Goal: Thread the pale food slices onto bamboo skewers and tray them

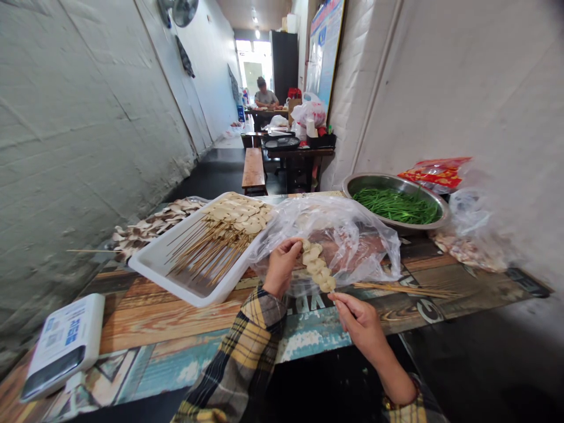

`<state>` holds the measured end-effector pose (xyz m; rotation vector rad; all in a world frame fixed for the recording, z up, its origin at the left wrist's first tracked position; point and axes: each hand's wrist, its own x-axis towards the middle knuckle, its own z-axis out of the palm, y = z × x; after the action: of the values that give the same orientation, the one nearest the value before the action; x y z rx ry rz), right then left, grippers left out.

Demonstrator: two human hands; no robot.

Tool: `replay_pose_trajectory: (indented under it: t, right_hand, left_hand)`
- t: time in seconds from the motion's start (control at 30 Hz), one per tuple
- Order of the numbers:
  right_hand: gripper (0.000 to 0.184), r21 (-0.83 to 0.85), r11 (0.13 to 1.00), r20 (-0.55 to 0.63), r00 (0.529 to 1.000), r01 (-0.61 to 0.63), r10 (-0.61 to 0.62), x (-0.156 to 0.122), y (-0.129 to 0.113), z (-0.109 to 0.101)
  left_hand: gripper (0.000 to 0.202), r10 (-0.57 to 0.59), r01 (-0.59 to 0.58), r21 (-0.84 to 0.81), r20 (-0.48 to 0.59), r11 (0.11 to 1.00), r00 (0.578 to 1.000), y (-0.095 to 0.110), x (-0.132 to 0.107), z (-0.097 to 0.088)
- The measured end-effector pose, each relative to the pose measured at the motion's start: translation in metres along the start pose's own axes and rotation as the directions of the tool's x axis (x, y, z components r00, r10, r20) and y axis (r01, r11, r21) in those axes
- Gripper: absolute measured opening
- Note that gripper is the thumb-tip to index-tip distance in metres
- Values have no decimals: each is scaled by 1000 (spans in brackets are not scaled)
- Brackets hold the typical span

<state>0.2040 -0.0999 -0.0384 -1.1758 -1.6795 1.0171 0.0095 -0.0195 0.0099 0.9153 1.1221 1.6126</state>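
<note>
Fingers of the left hand (280,267) pinched the far end of the slices (318,268), those of the right hand (359,317) the stick (333,290), presumably keeping the row straight.

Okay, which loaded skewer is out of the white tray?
The loaded skewer held between the left hand and right hand; the other loaded skewers lie piled in the white tray.

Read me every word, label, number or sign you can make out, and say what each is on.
"G", or perhaps "C": large letter on the tabletop; other letters there are partly covered or unclear.
White device: blue print, too blurred to read.
Wall poster: too blurred to read.
Red-and-yellow bag: print too small to read.
</note>
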Motion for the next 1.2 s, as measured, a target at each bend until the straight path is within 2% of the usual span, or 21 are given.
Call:
replay_pose_trajectory:
  t: [0.27, 0.57, 0.8, 0.9, 1.0, 1.1, 1.2]
  right_hand:
    - [36, 0, 1000, -14, 1000, -13, 13, 1, 0, 0]
    - [34, 3, 1000, -12, 1000, -25, 25, 0, -4, -1]
    - [33, 15, 999, 12, 999, -35, 35, 1, -5, -3]
    - [33, 35, 998, 15, 999, -43, 43, 1, -6, -3]
    - [33, 36, 998, 13, 999, -50, 50, 1, -6, -3]
    - [34, 27, 999, 15, 999, -47, 47, 1, -7, -3]
    - [34, 0, 999, 10, 999, -32, 32, 1, -8, -2]
  left_hand:
    - [13, 116, -115, 195, 4, 974, 993, -1, 1, 0]
    - [21, 36, -50, 166, 88, 985, 995, -4, 2, 0]
    - [35, 15, -39, 168, 140, 985, 990, 2, 0, -1]
    - [47, -29, 19, 78, 136, 997, 990, 5, 0, -2]
    - [48, -127, 141, -90, 143, 986, 982, 5, -2, -2]
    - [44, -205, 260, -175, 277, 950, 939, 5, -5, 0]
    - [37, -213, 281, -160, 347, 946, 913, 3, -8, 3]
